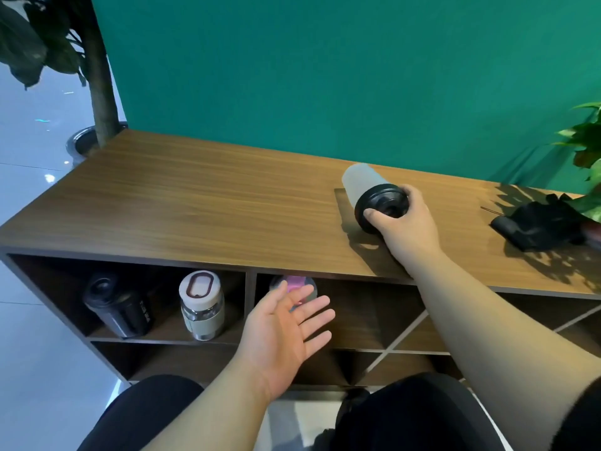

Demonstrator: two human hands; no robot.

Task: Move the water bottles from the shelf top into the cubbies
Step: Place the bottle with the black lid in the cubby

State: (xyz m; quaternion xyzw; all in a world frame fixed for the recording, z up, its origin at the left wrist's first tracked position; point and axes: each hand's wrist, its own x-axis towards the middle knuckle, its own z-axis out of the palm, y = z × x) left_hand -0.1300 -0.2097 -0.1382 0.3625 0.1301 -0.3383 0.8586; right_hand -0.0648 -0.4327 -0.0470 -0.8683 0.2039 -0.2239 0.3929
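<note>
A wooden shelf unit [201, 203] is seen across the middle of the frame, set against a green wall [325, 66]; its top runs from the left edge to the right edge and its cubbies open along the lower half. Toward the right of the top, a frosted bottle with a black lid [364, 183] is tilted toward the camera, its base apparently lifted from the wood, so that it can be carried down over the front edge. It is held at the lid by the right hand [406, 222], whose grip is closed around the lid rim, probably because the lid offers the surest hold from above.

In the left cubby [48, 288], at lower left, a black bottle [117, 307] and a clear bottle with a white lid [201, 304] are stood upright side by side. In the next cubby [374, 314], at lower centre, a bottle with a pink lid [292, 284] is stood near the left wall, leaving room to its right, which is judged to be where the frosted bottle is meant to go.

The left hand [283, 333] is held just in front of the pink-lidded bottle, its grip wide, palm up and empty. A black cloth-like item [536, 222] is left at the far right of the top, under plant leaves [585, 141].
</note>
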